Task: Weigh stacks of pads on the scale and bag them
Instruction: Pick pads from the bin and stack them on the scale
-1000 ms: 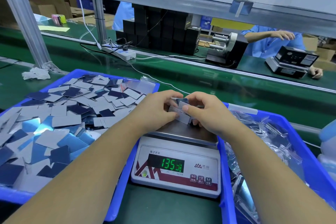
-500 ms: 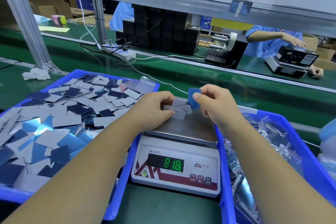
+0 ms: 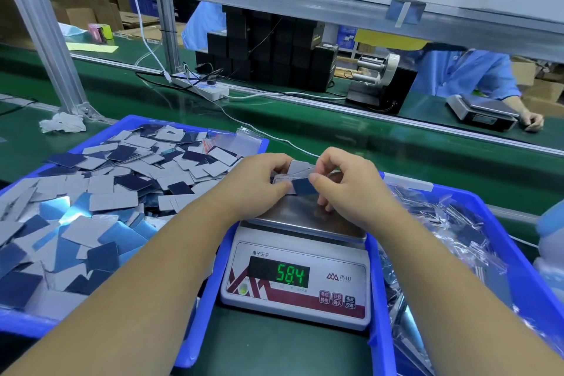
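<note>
**Weighing step under way**

Left hand grips the pad stack above the scale; right hand pinches one blue pad. Display shows 58.4. Next, judged: adjust count, settle stack, then bag.

Both hands meet over the shiny metal plate of the white scale. The left hand holds a small stack of grey pads — the right hand pinches one dark blue pad. Green numbers read 58.4. Blue plastic bins sit either side — loose pads left, clear bagged ones right.
</note>
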`<state>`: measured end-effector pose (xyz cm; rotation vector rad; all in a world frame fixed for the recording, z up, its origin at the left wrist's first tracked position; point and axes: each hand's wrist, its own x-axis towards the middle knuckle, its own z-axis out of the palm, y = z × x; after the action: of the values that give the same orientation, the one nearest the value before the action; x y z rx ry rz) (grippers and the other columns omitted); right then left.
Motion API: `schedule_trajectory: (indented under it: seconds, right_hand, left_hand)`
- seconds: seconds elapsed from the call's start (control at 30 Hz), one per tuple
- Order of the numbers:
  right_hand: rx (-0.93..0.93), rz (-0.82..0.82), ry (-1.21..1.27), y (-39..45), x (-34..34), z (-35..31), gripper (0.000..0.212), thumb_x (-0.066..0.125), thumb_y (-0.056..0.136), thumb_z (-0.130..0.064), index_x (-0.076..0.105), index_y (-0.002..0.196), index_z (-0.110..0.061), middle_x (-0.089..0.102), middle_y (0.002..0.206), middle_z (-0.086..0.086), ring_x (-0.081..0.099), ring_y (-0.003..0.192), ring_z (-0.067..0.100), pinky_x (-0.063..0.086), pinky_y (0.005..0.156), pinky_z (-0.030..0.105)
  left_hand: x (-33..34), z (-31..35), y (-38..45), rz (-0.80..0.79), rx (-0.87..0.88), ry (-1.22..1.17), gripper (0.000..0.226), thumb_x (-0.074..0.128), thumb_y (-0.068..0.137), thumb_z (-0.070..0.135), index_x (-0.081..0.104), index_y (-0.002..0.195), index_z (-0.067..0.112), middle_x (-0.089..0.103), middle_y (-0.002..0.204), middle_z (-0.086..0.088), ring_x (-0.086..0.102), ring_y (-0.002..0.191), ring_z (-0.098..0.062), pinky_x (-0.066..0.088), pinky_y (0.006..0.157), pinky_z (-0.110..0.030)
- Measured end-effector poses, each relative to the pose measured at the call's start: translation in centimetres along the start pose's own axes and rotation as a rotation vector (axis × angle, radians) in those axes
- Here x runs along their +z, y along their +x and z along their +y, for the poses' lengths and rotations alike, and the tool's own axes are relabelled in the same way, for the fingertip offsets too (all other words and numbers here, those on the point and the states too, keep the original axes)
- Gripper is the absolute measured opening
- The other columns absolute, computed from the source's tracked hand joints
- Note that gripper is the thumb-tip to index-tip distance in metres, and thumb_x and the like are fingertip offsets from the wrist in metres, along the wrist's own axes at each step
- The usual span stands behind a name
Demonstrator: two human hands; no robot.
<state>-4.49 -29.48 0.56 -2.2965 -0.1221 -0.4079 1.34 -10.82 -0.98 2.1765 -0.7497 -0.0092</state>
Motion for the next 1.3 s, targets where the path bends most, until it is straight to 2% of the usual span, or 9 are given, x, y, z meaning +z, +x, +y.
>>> schedule_trajectory:
  seconds: [0.23,0.4,0.57,0.7,0.8,0.9,1.0,1.17,1.3]
  right_hand:
    - [0.016,0.036,-0.150,0.6,-1.0,1.2,0.022,0.078,0.080,-0.027,0.060,0.067,-0.027,0.057,0.060,-0.017,0.049,0.056,0.001,0.036,0.054,0.012]
    - [0.080,-0.002,-0.118,0.3,-0.5,1.0,0.020,0.077,0.080,-0.028,0.060,0.070,-0.026,0.066,0.057,-0.014,0.062,0.049,0.009,0.056,0.057,0.034]
    - [0.032,0.041,-0.047,0.0,0.3,0.6,0.031,0.079,0.075,-0.022,0.049,0.078,-0.026,0.064,0.070,-0.003,0.067,0.066,0.025,0.056,0.063,0.046]
    - [0.034,0.034,0.000,-0.1,1.1,0.1,0.038,0.078,0.077,-0.023,0.046,0.093,-0.035,0.060,0.074,-0.004,0.065,0.062,0.019,0.054,0.063,0.037]
    - [-0.009,-0.012,-0.102,0.0,1.2,0.0,0.026,0.076,0.080,-0.030,0.055,0.095,-0.035,0.061,0.077,-0.011,0.057,0.066,0.003,0.043,0.062,0.024]
    - [-0.051,-0.027,-0.242,0.1,0.8,-0.1,0.020,0.069,0.086,-0.038,0.062,0.104,-0.033,0.061,0.092,-0.012,0.052,0.083,0.002,0.034,0.070,0.021]
    - [-0.158,0.067,-0.276,0.2,0.6,-0.3,0.016,0.068,0.090,-0.027,0.072,0.105,-0.027,0.061,0.093,-0.004,0.054,0.090,0.010,0.038,0.077,0.025]
    - [-0.151,0.067,-0.157,0.4,0.4,0.0,0.016,0.068,0.088,-0.013,0.074,0.091,-0.028,0.059,0.075,-0.015,0.051,0.068,-0.001,0.038,0.067,0.019]
    - [0.020,0.059,-0.070,0.6,0.0,0.9,0.020,0.064,0.090,-0.018,0.064,0.087,-0.038,0.064,0.070,-0.019,0.052,0.066,0.000,0.040,0.064,0.020]
  left_hand:
    - [-0.6,0.5,-0.3,-0.012,0.008,-0.054,0.022,0.071,0.089,0.017,0.074,0.092,0.039,0.057,0.053,0.028,0.047,0.046,0.002,0.031,0.043,-0.007]
    - [-0.7,0.5,-0.3,-0.041,-0.022,-0.054,0.022,0.070,0.089,0.019,0.072,0.084,0.040,0.057,0.051,0.019,0.047,0.044,-0.002,0.036,0.044,-0.011]
    - [-0.7,0.7,-0.3,-0.052,0.015,-0.021,0.031,0.064,0.089,0.022,0.069,0.082,0.052,0.055,0.053,0.020,0.047,0.048,-0.001,0.034,0.046,-0.010]
    - [0.0,1.0,-0.2,-0.011,0.067,0.080,0.028,0.068,0.089,0.025,0.057,0.077,0.048,0.058,0.072,0.027,0.052,0.067,0.011,0.035,0.057,-0.005]
    - [0.6,1.0,-0.1,-0.030,0.097,0.197,0.036,0.061,0.091,0.023,0.046,0.070,0.048,0.049,0.080,0.015,0.049,0.076,-0.002,0.034,0.065,-0.012]
    - [0.8,1.2,0.1,-0.089,0.096,0.219,0.026,0.054,0.094,0.022,0.056,0.087,0.046,0.052,0.094,0.006,0.053,0.095,-0.016,0.045,0.083,-0.036]
    - [0.8,1.0,0.2,-0.081,0.089,0.236,0.020,0.056,0.095,0.024,0.064,0.112,0.029,0.055,0.102,0.002,0.054,0.102,-0.019,0.045,0.090,-0.040]
    - [0.7,0.4,0.3,-0.024,0.083,0.206,0.041,0.062,0.093,0.028,0.060,0.133,0.035,0.050,0.097,0.016,0.046,0.084,-0.002,0.034,0.073,-0.013]
    - [0.7,0.2,0.4,0.017,0.032,0.206,0.045,0.063,0.093,0.031,0.057,0.138,0.034,0.053,0.107,0.014,0.044,0.082,-0.002,0.033,0.075,-0.015]
